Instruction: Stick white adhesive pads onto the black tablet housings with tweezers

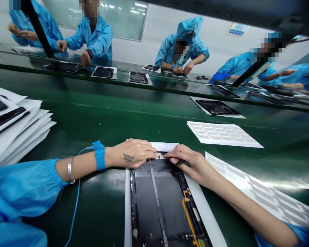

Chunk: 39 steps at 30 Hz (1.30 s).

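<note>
A black tablet housing (154, 192) lies in front of me on a white sheet (213, 219), with a grey ribbon strip down its middle and an orange flex cable (189, 219) along its right side. My left hand (135, 152) rests at the housing's far end, fingers together and bent, the tips by a small silvery-white part (160, 155). What they grip, if anything, is hidden. From the other side my right hand (189, 159) reaches the same part with its index finger. A small dark tool (182, 163) is held in its closed fingers; its kind is unclear.
A pile of white sheets with dark panels (41, 127) stands at left. Sheets of grey stickers (224, 133) lie at right, one under my right forearm. Another housing (217, 107) lies beyond. Several co-workers in blue (98, 37) sit across the green bench (105, 116). A blue wrist-strap cord (76, 209) hangs at left.
</note>
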Tool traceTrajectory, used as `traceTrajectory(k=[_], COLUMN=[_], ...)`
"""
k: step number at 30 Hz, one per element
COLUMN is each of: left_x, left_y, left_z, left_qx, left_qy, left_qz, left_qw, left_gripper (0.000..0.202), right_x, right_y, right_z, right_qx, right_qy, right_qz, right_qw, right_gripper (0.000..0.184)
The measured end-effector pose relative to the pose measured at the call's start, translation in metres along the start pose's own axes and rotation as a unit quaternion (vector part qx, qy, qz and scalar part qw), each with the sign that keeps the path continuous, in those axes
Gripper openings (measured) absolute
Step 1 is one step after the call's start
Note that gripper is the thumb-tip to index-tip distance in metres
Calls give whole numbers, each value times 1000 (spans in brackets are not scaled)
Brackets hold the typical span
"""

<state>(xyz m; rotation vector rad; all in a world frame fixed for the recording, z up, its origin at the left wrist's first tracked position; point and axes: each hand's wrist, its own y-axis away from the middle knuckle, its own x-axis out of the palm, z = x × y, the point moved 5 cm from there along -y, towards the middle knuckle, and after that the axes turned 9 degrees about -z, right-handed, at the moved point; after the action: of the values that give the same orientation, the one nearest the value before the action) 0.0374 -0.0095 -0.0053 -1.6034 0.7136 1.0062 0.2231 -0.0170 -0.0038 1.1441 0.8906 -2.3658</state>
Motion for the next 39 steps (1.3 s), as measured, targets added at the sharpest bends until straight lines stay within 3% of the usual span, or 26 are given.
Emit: traceTrajectory(k=[5,11,18,20,23,26,29,32,35,39], left_x=[1,0,1,-2,-8,-9,-7,-13,-39,-96], left_y=[0,1,2,2,2,3,2,-5,-10,-4], left_z=[1,3,9,12,16,17,11,13,48,126], left_qx=[-1,-23,-45,-65,-132,-210,-207,-186,-280,-424], left_qy=[9,33,54,57,45,-28,-99,-89,-49,-122], left_qz=[-12,-9,-6,-10,-18,12,51,48,-4,-105], left_qw=[1000,999,998,996,990,977,972,977,959,891], left_gripper=[33,34,32,29,30,33,28,28,26,22], right_x=[10,5,12,7,-10,-28,-38,-46,-57,-70], right_y=[0,0,1,-2,-7,-10,-12,-12,-7,-1], right_z=[2,3,1,-1,-12,-27,-34,-33,-28,-25], right_qx=[-15,-19,-10,-16,9,53,63,62,63,80], right_qy=[-1,-1,16,19,9,-4,-6,-1,-3,-24], right_qz=[21,-30,11,-16,-114,-203,-245,-279,-322,-384], right_qw=[1000,999,1000,1000,993,978,968,958,944,920], right_gripper=[31,31,35,29,23,21,23,22,21,22])
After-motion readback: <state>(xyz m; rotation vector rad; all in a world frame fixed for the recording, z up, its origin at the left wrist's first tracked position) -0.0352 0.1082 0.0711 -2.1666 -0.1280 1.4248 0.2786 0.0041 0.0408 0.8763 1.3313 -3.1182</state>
